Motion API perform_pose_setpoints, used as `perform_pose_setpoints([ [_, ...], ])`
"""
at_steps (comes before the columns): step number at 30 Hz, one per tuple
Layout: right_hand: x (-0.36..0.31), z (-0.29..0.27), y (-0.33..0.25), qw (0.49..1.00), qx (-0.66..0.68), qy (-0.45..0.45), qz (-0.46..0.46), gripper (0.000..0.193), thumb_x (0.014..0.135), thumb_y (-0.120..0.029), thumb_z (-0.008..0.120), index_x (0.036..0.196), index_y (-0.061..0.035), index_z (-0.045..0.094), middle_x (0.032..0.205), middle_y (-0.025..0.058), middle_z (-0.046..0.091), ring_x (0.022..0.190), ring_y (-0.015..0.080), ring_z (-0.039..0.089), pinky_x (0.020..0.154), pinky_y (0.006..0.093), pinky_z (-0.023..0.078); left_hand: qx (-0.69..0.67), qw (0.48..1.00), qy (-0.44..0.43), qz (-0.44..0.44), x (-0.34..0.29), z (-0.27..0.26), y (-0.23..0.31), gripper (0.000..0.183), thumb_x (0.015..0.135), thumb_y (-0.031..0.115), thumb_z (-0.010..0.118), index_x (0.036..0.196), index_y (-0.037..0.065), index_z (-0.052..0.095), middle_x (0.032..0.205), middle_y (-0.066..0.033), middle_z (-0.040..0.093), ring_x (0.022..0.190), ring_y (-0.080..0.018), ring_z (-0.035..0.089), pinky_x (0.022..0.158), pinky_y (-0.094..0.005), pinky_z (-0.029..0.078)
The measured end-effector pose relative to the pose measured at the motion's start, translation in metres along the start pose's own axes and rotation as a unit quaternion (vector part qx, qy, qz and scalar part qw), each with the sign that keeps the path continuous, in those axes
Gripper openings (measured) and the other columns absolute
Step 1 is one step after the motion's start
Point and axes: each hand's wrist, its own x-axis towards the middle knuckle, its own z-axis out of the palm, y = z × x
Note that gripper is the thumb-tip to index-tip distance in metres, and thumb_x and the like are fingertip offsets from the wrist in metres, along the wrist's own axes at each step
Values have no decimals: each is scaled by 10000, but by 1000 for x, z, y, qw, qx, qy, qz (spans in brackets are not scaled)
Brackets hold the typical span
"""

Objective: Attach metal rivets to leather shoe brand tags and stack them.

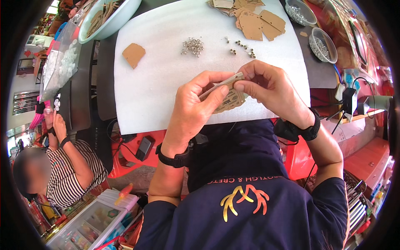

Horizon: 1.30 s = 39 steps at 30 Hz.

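Observation:
My left hand [193,100] is closed on a folded brown cardboard card [228,101] with dark print and small holes near its edge, the thumb on its printed face. At the card's upper right corner, my right hand [271,85] pinches with thumb and fingers; whether a small part is also between them is hidden. Beyond my hands, a pile of small silver rivet-like metal pieces [192,47] lies on a white foam sheet [154,96]. To its right are several small round dark-capped metal pieces [241,44]. A single brown cardboard piece [133,55] lies at the left.
Stacked cardboard pieces [260,26] lie at the sheet's far edge. Two clear bowls of metal pieces stand right, the nearer bowl [323,45] beside the sheet. A pale basin [132,9] is far left, near a bag of white pieces [62,58]. A person in stripes [77,168] works at left.

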Motion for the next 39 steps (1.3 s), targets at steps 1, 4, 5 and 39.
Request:
perform_pose_setpoints([
  [1,-1,0,4,998,55,-16,36,233,897,-192,709,1020,-6,640,747,6,599,620,72,539,548,260,462,12,1000,3,3,0,0,0,297,947,47,594,1239,-8,593,1069,-87,670,950,-102,633,801,-238,523],
  [4,-1,-3,4,988,138,-34,56,240,930,-224,682,1017,-4,639,745,-16,591,621,43,529,550,224,459,-63,997,16,34,-1,1,-3,382,948,57,601,1318,-1,528,1149,-96,638,1016,-100,607,850,-249,506],
  [5,0,-3,4,988,138,-35,54,240,930,-224,682,1017,-4,639,745,-16,591,621,43,529,550,224,459,-62,997,17,35,-2,1,-6,382,948,57,601,1318,-1,528,1149,-96,638,1016,-100,607,850,-249,506],
  [39,5,-3,6,965,-116,113,-207,220,810,-104,770,1005,-52,682,835,42,573,591,103,517,523,254,438,-142,988,-9,54,-5,11,-16,372,1015,139,503,1353,-15,474,1235,-101,600,1134,-147,571,986,-315,451],
])
